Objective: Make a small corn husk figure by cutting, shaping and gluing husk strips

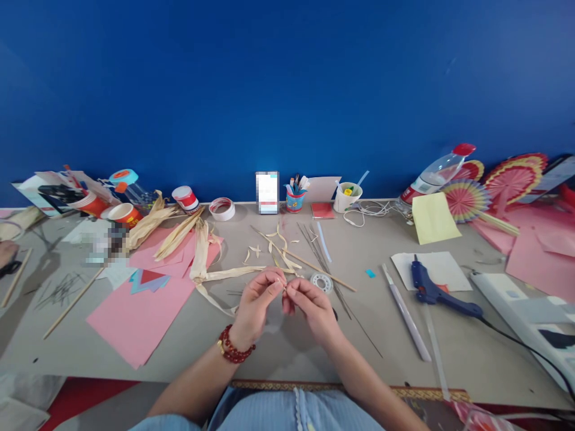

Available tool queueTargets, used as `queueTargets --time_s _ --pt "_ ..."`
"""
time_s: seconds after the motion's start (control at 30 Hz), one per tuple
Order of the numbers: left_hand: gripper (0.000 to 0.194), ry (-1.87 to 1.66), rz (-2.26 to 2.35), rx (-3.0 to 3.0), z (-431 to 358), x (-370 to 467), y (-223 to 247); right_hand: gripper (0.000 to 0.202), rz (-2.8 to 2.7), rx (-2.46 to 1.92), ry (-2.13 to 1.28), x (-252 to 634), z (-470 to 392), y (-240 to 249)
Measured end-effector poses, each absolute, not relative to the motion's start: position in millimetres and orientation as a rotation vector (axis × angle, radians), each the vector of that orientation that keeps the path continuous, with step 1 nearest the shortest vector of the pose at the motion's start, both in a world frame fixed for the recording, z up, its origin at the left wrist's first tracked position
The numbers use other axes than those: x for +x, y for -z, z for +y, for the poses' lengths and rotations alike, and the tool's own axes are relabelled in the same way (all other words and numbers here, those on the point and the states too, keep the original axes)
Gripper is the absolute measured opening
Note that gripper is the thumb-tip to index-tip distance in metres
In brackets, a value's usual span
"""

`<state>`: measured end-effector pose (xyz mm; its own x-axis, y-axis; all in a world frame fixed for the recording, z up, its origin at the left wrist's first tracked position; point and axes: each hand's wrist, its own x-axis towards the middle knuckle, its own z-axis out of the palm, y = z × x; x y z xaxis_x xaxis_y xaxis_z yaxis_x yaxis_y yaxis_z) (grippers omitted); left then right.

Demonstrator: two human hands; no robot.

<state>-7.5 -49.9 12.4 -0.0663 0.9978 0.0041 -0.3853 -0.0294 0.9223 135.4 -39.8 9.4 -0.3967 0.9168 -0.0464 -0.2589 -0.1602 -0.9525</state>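
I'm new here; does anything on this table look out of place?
The clear bottle at right leans instead of standing, though lens distortion may exaggerate it; pale scraps lie untidily scattered around a wooden stick.

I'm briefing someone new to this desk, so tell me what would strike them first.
The vivid blue wall across the upper half would probably strike first. Then, at near centre, the left hand, with a red beaded bracelet at its wrist, and the right hand meet, pinching what seems a tiny pale piece. Bright pleated paper fans stand at the back right, with a dark blue glue gun nearer.
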Motion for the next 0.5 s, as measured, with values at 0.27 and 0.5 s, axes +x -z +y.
queueTargets --time_s 0.27,0.5 --pt "0.019 -1.352 0.859 0.867 -50.9 -6.7 -14.4 0.031 -0.748 -0.608 -2.248 129.9 -39.1 -5.9" --pt "0.018 -1.432 0.948 1.017 -52.3 -7.8 -11.5 0.040 -0.763 -0.669 -2.176 126.2 -40.8 -6.8"
